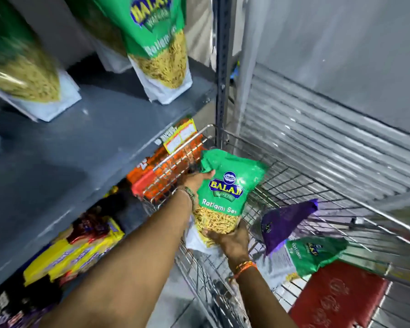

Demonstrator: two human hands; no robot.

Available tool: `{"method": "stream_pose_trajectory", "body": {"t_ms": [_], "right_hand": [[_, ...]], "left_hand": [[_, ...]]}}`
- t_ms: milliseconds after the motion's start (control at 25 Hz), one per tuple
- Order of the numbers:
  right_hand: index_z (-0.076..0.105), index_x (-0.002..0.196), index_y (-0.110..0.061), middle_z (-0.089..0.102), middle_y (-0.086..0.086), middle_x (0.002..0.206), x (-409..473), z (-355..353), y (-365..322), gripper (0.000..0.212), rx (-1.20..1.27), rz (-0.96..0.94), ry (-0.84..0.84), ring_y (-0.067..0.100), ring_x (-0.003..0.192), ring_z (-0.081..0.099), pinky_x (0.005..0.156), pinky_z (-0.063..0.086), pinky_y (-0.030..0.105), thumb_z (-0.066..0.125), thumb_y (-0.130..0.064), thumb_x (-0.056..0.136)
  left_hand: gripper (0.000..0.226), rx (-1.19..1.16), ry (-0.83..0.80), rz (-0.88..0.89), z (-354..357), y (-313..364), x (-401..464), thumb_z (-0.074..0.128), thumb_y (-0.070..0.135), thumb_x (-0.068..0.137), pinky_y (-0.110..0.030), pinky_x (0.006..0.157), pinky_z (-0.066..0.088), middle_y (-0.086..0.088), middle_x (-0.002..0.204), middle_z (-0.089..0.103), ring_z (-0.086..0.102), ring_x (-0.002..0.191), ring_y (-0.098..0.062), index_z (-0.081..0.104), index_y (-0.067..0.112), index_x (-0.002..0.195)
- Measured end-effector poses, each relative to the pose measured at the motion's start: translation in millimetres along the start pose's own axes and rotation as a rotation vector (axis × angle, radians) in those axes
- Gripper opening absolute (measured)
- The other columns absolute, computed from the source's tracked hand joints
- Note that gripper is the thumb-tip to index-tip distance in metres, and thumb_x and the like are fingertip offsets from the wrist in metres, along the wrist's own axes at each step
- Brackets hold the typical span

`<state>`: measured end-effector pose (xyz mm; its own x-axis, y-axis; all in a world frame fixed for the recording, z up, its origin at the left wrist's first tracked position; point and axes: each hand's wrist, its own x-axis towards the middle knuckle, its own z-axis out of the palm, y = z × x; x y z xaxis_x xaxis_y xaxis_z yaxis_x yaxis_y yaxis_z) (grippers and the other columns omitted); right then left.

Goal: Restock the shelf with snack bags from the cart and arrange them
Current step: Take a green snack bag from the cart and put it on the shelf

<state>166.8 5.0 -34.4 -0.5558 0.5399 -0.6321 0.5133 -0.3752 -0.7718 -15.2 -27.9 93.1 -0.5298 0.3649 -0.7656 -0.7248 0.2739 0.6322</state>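
Observation:
Both my hands hold a green Balaji Ratlami Sev snack bag (227, 192) above the wire cart (305, 185). My left hand (198, 179) grips its upper left edge. My right hand (232, 240) cups its see-through bottom from below. Another green bag (315, 254) and a purple bag (284, 223) lie inside the cart to the right. On the grey shelf (92, 138) at upper left stand two more green bags, one (159, 43) near the right post and one (19, 62) at the far left, both blurred.
A red flat pack (336, 297) lies in the cart's near right corner. Orange packs (166, 166) and yellow packs (81, 252) fill the lower shelf under the grey one. A metal shelf post (223, 67) rises by the cart. A ribbed shutter (317, 143) stands behind it.

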Motion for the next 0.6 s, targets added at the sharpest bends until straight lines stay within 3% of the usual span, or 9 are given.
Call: {"method": "stream_pose_trajectory", "body": {"t_ms": [80,120,200,240,320,360,440,520,600], "right_hand": [[0.060,0.109,-0.005,0.078,0.014,0.097,-50.0,-6.0,-50.2,0.070,0.165,-0.052,-0.065,0.028,0.084,0.075,0.074,0.064,0.042,0.087,0.020,0.050],[0.060,0.108,-0.002,0.078,0.018,0.096,-69.2,-9.4,-67.7,0.071,0.212,-0.090,-0.098,0.031,0.082,0.076,0.071,0.063,0.040,0.086,0.022,0.047],[0.059,0.111,0.003,0.076,0.025,0.100,-103.0,-15.7,-98.7,0.078,0.199,-0.177,-0.166,0.033,0.080,0.075,0.067,0.063,0.038,0.089,0.017,0.041],[0.058,0.111,0.004,0.076,0.026,0.100,-111.5,-19.2,-109.4,0.080,0.167,-0.216,-0.177,0.030,0.077,0.075,0.063,0.062,0.035,0.091,0.014,0.039],[0.058,0.106,0.000,0.077,0.022,0.095,-129.0,-18.0,-139.1,0.086,0.096,-0.285,-0.206,0.025,0.072,0.075,0.060,0.061,0.032,0.097,0.001,0.029],[0.058,0.106,-0.002,0.077,0.021,0.095,-135.3,-13.8,-157.5,0.092,0.075,-0.311,-0.225,0.025,0.073,0.074,0.060,0.061,0.033,0.099,-0.009,0.023],[0.056,0.109,0.000,0.076,0.022,0.097,-148.4,-1.1,-192.9,0.097,0.021,-0.390,-0.316,0.022,0.075,0.074,0.061,0.060,0.030,0.097,-0.012,0.022],[0.053,0.112,0.001,0.077,0.017,0.097,-155.7,19.8,-228.5,0.093,-0.016,-0.440,-0.432,0.015,0.077,0.074,0.064,0.059,0.023,0.093,0.001,0.028],[0.054,0.113,-0.004,0.078,0.005,0.096,-150.2,47.9,-261.0,0.091,-0.060,-0.482,-0.519,0.015,0.085,0.074,0.071,0.059,0.022,0.091,0.014,0.032]], "left_hand": [[0.100,-0.078,0.009,0.018,-7.8,1.9,-17.3,0.093,0.048,0.048,-0.051,0.110,0.043,-0.011,0.134,0.065,0.059,0.128,-0.030,0.059,0.011,0.134],[0.098,-0.159,-0.002,0.017,-18.1,-0.6,-10.2,0.094,0.050,0.044,-0.057,0.110,0.041,-0.014,0.135,0.064,0.059,0.127,-0.032,0.063,0.013,0.129],[0.048,-0.250,-0.030,0.015,-9.6,32.8,-92.6,0.086,0.037,0.069,-0.058,0.099,0.050,-0.014,0.106,0.076,0.072,0.096,-0.029,0.072,0.013,0.107],[0.022,-0.325,-0.086,0.050,-7.0,43.5,-130.3,0.078,0.026,0.080,-0.051,0.088,0.057,-0.011,0.088,0.078,0.074,0.078,-0.026,0.073,0.013,0.097],[0.005,-0.441,-0.035,0.205,-10.2,58.8,-177.5,0.076,0.011,0.080,-0.045,0.066,0.063,-0.012,0.072,0.077,0.073,0.059,-0.023,0.074,0.008,0.083],[0.016,-0.472,0.028,0.300,-18.1,65.9,-190.3,0.084,0.011,0.071,-0.049,0.066,0.063,-0.017,0.079,0.078,0.074,0.064,-0.027,0.075,0.005,0.084],[0.049,-0.499,0.133,0.406,-38.3,81.4,-214.7,0.095,0.018,0.054,-0.064,0.082,0.056,-0.025,0.104,0.075,0.073,0.090,-0.036,0.076,0.001,0.096],[0.054,-0.580,0.259,0.489,-67.3,98.4,-229.6,0.096,0.019,0.050,-0.066,0.086,0.054,-0.023,0.105,0.075,0.071,0.097,-0.038,0.077,0.001,0.097],[0.074,-0.620,0.348,0.531,-95.1,117.4,-243.7,0.100,0.028,0.035,-0.064,0.088,0.055,-0.019,0.102,0.078,0.073,0.097,-0.035,0.076,0.004,0.101]]}}
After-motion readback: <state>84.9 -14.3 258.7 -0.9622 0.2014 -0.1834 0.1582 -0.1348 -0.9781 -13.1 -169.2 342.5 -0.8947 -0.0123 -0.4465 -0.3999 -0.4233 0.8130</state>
